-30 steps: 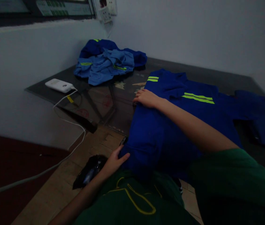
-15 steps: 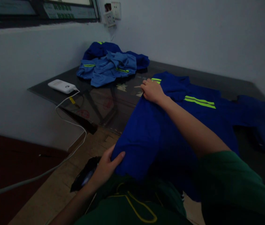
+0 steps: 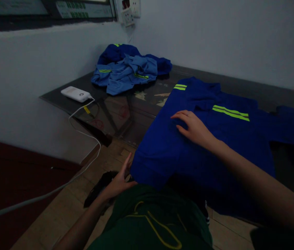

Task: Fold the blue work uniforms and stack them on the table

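A dark blue garment [image 3: 230, 132] with yellow-green stripes lies spread over the front of the dark table, its lower part hanging at the near edge. My right hand [image 3: 195, 129] is over its middle, thumb and fingers apart, holding nothing. At the garment's left lower corner is my left hand [image 3: 119, 182], its thumb and fingers spread, next to the cloth and not closed on it.
A heap of light and dark blue clothes [image 3: 133, 73] lies at the back left of the table [image 3: 188, 71]. Near the left edge, a white device [image 3: 75, 94] has a white cable [image 3: 58, 187] running down left. A dark object [image 3: 97, 189] is on the floor.
My right hand has let go of the garment's upper left edge and moved down and right over the cloth. My left hand has opened off the lower corner. The garment's left side lies flatter.
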{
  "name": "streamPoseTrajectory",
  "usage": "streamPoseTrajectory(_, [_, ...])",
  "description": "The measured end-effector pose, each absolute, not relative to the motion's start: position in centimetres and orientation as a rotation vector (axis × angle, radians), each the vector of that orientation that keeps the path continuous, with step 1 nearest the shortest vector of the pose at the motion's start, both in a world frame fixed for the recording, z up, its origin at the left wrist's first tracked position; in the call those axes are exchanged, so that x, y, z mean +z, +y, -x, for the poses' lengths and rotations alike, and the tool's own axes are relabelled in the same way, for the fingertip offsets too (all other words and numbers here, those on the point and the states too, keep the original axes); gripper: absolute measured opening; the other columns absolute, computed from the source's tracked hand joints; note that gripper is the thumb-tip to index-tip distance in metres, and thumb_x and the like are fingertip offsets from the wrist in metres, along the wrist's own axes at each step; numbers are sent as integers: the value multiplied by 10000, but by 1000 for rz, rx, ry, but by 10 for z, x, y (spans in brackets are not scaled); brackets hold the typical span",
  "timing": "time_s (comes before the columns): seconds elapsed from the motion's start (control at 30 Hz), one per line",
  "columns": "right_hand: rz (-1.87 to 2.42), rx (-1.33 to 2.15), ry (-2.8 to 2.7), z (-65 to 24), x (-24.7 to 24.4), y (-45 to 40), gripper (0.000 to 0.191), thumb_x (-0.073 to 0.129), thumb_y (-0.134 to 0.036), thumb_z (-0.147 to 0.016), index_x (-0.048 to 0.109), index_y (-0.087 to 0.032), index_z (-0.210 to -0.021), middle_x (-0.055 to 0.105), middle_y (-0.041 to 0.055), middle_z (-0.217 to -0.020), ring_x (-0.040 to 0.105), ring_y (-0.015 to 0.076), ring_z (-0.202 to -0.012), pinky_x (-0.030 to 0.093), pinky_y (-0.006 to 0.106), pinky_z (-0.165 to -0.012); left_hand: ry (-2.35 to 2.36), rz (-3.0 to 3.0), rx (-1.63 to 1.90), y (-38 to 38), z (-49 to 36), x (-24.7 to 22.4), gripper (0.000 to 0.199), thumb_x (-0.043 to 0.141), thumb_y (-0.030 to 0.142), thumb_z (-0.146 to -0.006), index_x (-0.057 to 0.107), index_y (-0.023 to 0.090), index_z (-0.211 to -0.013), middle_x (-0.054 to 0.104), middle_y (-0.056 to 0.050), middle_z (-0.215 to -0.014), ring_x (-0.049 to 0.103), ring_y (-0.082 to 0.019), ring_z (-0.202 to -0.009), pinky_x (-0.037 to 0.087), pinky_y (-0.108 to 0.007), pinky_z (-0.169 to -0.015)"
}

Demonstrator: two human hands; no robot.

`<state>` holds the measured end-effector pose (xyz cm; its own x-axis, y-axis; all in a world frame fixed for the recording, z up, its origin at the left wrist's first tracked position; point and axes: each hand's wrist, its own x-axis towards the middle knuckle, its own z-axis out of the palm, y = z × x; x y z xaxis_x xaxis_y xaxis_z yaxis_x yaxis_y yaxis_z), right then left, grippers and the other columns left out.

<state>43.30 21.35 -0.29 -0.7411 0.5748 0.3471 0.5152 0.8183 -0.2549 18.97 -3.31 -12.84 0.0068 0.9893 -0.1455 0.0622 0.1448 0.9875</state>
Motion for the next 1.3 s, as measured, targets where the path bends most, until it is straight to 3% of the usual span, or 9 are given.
streamPoseTrajectory(0.1, [945, 214, -2553, -468, -12, 193, 362, 483, -282, -890, 559, -264, -1244, 582, 105, -1237, 552, 275, -1141, 461, 486, -982, 1397, -1091, 1242, -24, -205, -134, 984, 774, 496, -687, 299, 179, -1488, 425, -176, -1473, 440, -306, -1335, 399, -418, -1091])
streamPoseTrajectory(0.2, [1083, 175, -2522, -490, -32, 191, 412, 447, -365, -924, 523, -216, -1301, 558, 138, -1299, 526, 304, -1200, 451, 518, -994, 1524, -1062, 1458, -21, -211, -121, 649, 755, 469, -712, 587, 153, -1254, 682, -138, -1179, 642, -276, -1103, 526, -384, -952])
streamPoseTrajectory(0.37, [1110, 119, -2553, -500, -59, 199, 476, 389, -413, -953, 504, -144, -1329, 518, 182, -1366, 493, 322, -1253, 421, 538, -1025, 1788, -1272, 1534, -36, -210, -87, 220, 719, 284, -762, 695, 206, -967, 751, -38, -861, 714, -178, -769, 581, -271, -710])
streamPoseTrajectory(0.63, [1125, 92, -2546, -501, -60, 198, 466, 389, -400, -958, 527, -122, -1306, 528, 184, -1357, 503, 311, -1249, 426, 502, -1035, 1662, -1692, 1377, -50, -192, -141, 159, 560, 307, -821, 656, 224, -917, 684, -43, -808, 667, -192, -761, 546, -307, -700])
streamPoseTrajectory(0.8, [1128, 108, -2549, -502, -59, 198, 444, 408, -373, -956, 530, -125, -1304, 520, 182, -1365, 494, 303, -1260, 418, 501, -1047, 1499, -1433, 1266, -51, -179, -147, 164, 496, 322, -908, 559, 206, -1006, 578, -116, -1210, 595, -234, -1101, 504, -370, -911])
streamPoseTrajectory(0.9, [1112, 130, -2546, -501, -57, 197, 426, 417, -347, -956, 530, -132, -1305, 522, 175, -1366, 494, 295, -1261, 421, 501, -1048, 1536, -1340, 1332, -34, -181, -134, 288, 567, 378, -869, 512, 214, -1099, 553, -119, -1283, 528, -253, -1219, 420, -429, -1042])
streamPoseTrajectory(1.03, [1072, 162, -2562, -501, -55, 196, 406, 426, -312, -956, 537, -130, -1302, 518, 172, -1377, 485, 281, -1279, 404, 491, -1073, 1554, -1205, 1077, -5, -198, -117, 502, 630, 508, -780, 572, 180, -1156, 655, -119, -1187, 603, -281, -1120, 442, -441, -1024])
streamPoseTrajectory(1.17, [1082, 153, -2591, -510, -58, 192, 383, 443, -275, -952, 548, -145, -1297, 516, 162, -1388, 477, 269, -1297, 382, 504, -1093, 1534, -1221, 802, -2, -199, -112, 463, 607, 578, -743, 680, 206, -1010, 728, -72, -1039, 669, -267, -984, 517, -381, -920])
streamPoseTrajectory(1.3, [1083, 110, -2601, -518, -56, 185, 378, 480, -204, -917, 560, -170, -1284, 529, 143, -1384, 480, 262, -1298, 394, 508, -1087, 1748, -1490, 414, -1, -177, -84, 257, 626, 500, -734, 698, 254, -753, 735, -19, -756, 693, -225, -730, 523, -272, -670])
